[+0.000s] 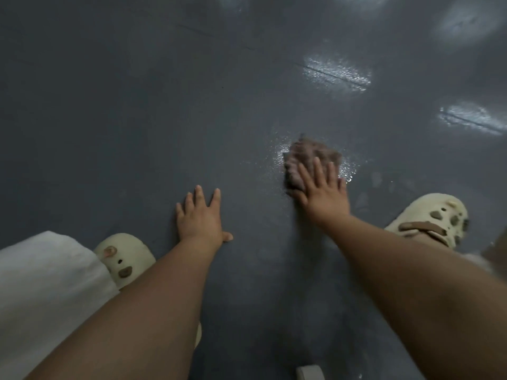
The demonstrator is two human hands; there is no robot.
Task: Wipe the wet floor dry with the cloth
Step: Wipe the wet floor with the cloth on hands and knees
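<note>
The cloth (307, 160), a brownish bunch at about two o'clock from the picture's centre, is smeared by motion blur, so its weave and edges cannot be told. Its near part is hidden under the right hand (322, 193). The left clog (123, 263), at about seven o'clock, is partly covered by a pale garment (46, 286) and by the left forearm (142, 308). The right clog (436, 218), at four o'clock, has its heel hidden behind the right forearm (411, 278). A small pale object (310, 373) at six o'clock is cut off by the bottom edge; it is perhaps a container, but too little shows. Both forearms run out of the picture below.
</note>
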